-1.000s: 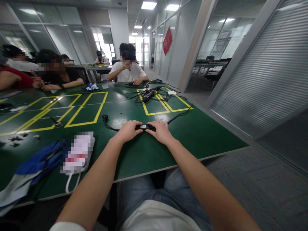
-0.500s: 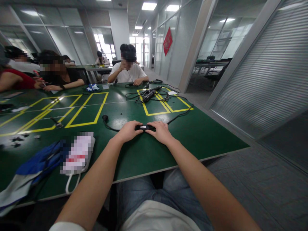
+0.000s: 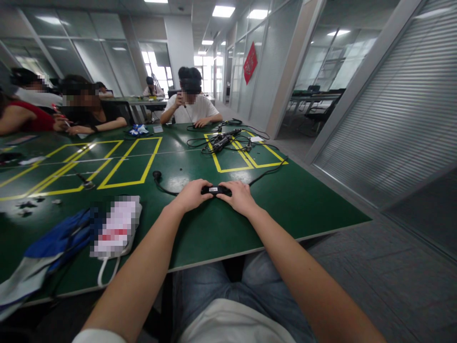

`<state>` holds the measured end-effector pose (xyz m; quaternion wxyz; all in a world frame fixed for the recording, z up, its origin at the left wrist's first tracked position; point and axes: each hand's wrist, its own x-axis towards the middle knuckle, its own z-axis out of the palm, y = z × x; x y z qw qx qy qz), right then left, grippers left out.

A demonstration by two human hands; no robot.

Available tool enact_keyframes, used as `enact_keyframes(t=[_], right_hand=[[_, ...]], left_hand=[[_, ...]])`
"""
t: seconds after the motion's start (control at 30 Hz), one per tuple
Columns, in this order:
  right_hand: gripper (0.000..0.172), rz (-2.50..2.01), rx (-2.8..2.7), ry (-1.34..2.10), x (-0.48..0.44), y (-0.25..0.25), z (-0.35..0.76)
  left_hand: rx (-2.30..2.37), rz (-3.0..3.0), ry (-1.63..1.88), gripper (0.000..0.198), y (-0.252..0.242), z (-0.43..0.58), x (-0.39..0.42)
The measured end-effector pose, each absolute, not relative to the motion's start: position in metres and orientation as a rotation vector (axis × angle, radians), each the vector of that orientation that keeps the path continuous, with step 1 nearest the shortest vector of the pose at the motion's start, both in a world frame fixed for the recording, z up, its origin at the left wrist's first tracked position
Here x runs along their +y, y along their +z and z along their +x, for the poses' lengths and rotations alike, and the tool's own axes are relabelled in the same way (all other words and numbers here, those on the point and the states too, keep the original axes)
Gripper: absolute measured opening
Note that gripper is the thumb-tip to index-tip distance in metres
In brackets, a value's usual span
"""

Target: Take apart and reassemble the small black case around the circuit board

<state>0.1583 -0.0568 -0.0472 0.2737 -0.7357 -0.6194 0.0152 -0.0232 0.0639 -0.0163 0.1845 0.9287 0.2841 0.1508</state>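
A small black power adapter (image 3: 215, 190) with a white label lies on the green table (image 3: 200, 228), a black cable running off each end. My left hand (image 3: 192, 195) is closed around its left end and my right hand (image 3: 240, 196) around its right end. The left cable leads to a round black plug (image 3: 156, 175); the right cable (image 3: 267, 172) runs toward the far right edge.
A tangle of black cables and adapters (image 3: 223, 140) sits on yellow-taped squares further back. A blue and white bag (image 3: 64, 240) lies at the near left. Other people sit along the far and left sides. The table's near edge is by my lap.
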Motion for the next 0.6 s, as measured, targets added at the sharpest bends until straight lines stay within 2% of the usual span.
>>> enact_keyframes(t=[0.6], right_hand=[[0.034,-1.996,-1.745,-0.052,-0.0608,-0.0441,0.1562]], left_hand=[[0.829,2.65,0.395,0.042,-0.0163,-0.0207,0.0623]])
